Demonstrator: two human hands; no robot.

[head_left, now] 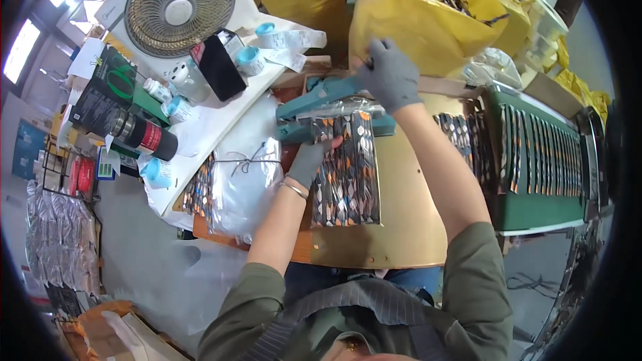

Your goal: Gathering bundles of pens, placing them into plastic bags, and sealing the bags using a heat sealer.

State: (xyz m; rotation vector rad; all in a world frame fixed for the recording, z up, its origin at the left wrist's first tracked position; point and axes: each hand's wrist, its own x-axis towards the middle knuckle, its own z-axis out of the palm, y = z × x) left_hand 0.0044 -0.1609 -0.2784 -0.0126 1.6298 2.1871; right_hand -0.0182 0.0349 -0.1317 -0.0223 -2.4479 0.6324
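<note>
A: Where does the patterned bundle (346,184) lie?
B: On the bench (416,214), its far end at the teal sealer (321,96), where clear film shows; this placing presumably brings the film within the sealer's reach.
A: And the left hand (309,160)?
B: Clamped on the bundle's upper left edge, probably to keep it square; the bundle extends rightward and nearer the person.
A: The right hand (390,75)?
B: Beyond the bundle and to its right, fingers curled beside the sealer's upper arm; whether it grips or merely presses cannot be told.
A: Farther out?
B: Clear bags (246,194) at left, perhaps for easy reach; a green board (542,204) at right.
</note>
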